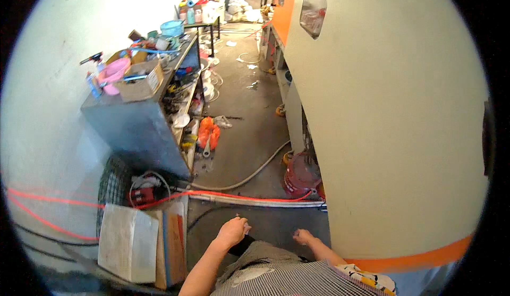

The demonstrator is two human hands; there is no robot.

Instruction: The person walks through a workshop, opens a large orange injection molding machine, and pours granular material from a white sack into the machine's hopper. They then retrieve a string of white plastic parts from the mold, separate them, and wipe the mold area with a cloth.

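My left hand (232, 230) hangs low in front of me, fingers curled into a loose fist, with nothing visible in it. My right hand (303, 236) is close to the cream side panel of a large machine (393, 115); its fingers are also curled and I see nothing held. Both hands are above the concrete floor (249, 131), near a red cable (234, 195) and a white hose (255, 201) that cross the floor.
A grey metal cabinet (141, 128) on the left carries a cardboard box (141, 83), a pink basin (114, 73) and clutter. A white box (126, 240) stands at lower left. A red bucket (300, 176) sits by the machine. An orange bag (208, 132) lies on the floor.
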